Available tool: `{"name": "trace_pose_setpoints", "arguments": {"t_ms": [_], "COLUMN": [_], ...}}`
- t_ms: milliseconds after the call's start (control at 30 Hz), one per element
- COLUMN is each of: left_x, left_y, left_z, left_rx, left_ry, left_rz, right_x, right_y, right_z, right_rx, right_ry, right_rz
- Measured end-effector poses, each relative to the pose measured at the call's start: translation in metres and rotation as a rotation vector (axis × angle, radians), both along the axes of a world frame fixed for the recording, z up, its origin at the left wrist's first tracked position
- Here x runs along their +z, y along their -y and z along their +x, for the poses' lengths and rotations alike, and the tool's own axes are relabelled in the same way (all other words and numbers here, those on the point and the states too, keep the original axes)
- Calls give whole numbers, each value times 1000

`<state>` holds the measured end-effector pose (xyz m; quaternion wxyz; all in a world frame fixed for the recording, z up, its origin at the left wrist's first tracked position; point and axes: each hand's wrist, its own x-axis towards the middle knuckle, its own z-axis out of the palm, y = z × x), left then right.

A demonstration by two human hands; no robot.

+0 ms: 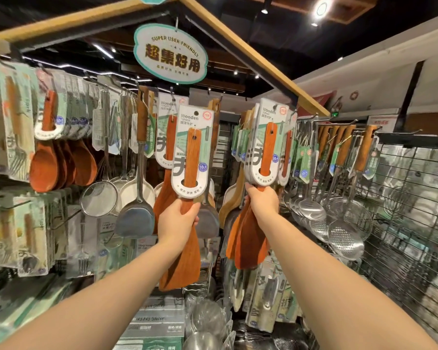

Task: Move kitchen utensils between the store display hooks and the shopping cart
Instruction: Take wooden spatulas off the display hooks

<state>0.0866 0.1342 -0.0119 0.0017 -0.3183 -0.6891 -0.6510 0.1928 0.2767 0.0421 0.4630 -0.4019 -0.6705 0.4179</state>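
My left hand grips a wooden turner just below its white "Wooden Turner" card, holding it upright in front of the display, its blade hanging down to about waist height. My right hand grips the necks of a bunch of wooden turners whose cards hang from a display hook at the top right. Their blades fan out below my right hand. No shopping cart is in view.
Wooden spoons and carded utensils hang at the left. Strainers and a steel turner hang behind my left hand. Steel skimmers and ladles hang on a wire grid at the right. Boxes and glassware sit below.
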Motion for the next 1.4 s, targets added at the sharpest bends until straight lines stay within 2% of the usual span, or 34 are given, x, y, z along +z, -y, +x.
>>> {"name": "trace_pose_setpoints", "arguments": {"t_ms": [300,433,600,667,733,833,900,1033,1167,1400], "left_x": [-6,-8,-11,-9,-7,-5,-5,0,0,-6], "left_y": [3,9,22,27,32,41,45,55,67,71], "left_z": [-30,-37,-55,-63,-73,-88,-100,-122,-138,-144], "left_rx": [29,89,148,169,190,231,236,234,271,248], "left_ry": [34,15,6,17,22,23,33,22,-21,-5], "left_rz": [25,-4,-17,-14,8,1,-8,6,0,13], "right_x": [-4,-23,-39,-36,-32,-27,-24,-20,-18,-20], "right_y": [-11,-1,44,60,68,71,72,72,69,66], "right_z": [-24,-32,-51,-70,-97,-138,-161,-193,-207,-213], "right_rx": [-21,-164,-367,-311,-197,-43,28,94,17,46], "right_ry": [-41,-73,-348,-282,-101,128,211,294,263,306], "right_rz": [-69,-103,155,247,291,290,252,129,47,55]}}
